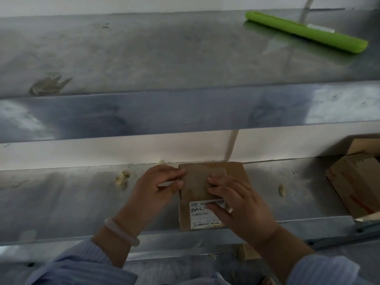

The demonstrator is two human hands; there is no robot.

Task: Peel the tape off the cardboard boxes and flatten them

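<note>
Left hand (162, 184) and right hand (236, 204) meet over the steel worktop (82, 202), on a small cardboard box (197, 182). Left fingers (177, 173) grip its side edge; right fingers (219, 180) press on its top, partly over the white label (202, 218).

A stainless-steel bench (72, 202) lies in dim light, its scuffed surface dotted with pale scraps (122, 178) toward 9 o'clock. Behind it a white backsplash (102, 149) rises to a stained steel shelf (144, 54), where a green mop head (304, 31) rests at 1 o'clock below a white wall (123, 5).
</note>
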